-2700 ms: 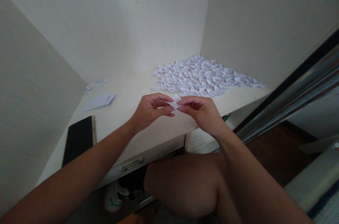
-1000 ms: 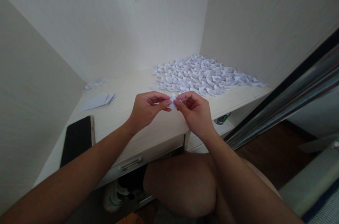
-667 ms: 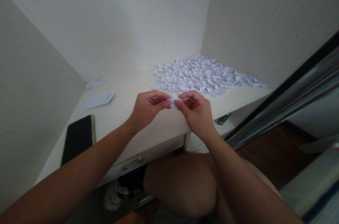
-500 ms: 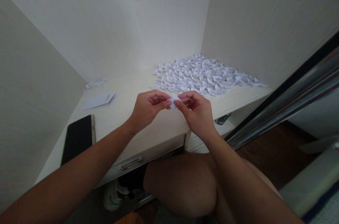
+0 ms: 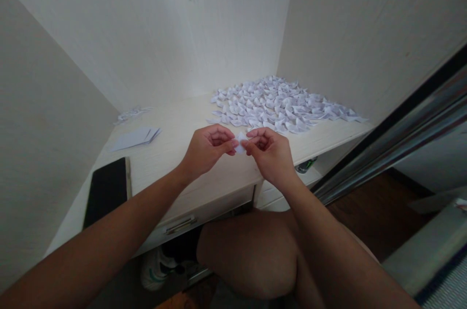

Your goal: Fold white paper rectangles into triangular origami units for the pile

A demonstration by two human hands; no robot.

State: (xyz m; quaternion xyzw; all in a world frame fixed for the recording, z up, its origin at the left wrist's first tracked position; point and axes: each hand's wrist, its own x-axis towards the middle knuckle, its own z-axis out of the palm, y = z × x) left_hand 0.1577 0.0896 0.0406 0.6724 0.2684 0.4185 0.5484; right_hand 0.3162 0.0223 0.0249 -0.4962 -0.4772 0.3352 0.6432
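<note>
white desk (image 5: pixel 175 119), set in a corner between pale walls. one small folded white paper (image 5: pixel 240 137), held up between the two hands, above the front part of the desktop (folds too small to read). left hand (image 5: pixel 207 149): thumb and fingers pinching one side of it. right hand (image 5: pixel 272 154): thumb and fingers pinching the opposite side. folded white pieces (image 5: pixel 280 104), many, spread over the desk's far right. flat white sheets (image 5: pixel 132 138), a small stack, at left. black-faced device (image 5: pixel 106 190), lying nearer, beside the left forearm. dark can (image 5: pixel 305 166), on the shelf below.
</note>
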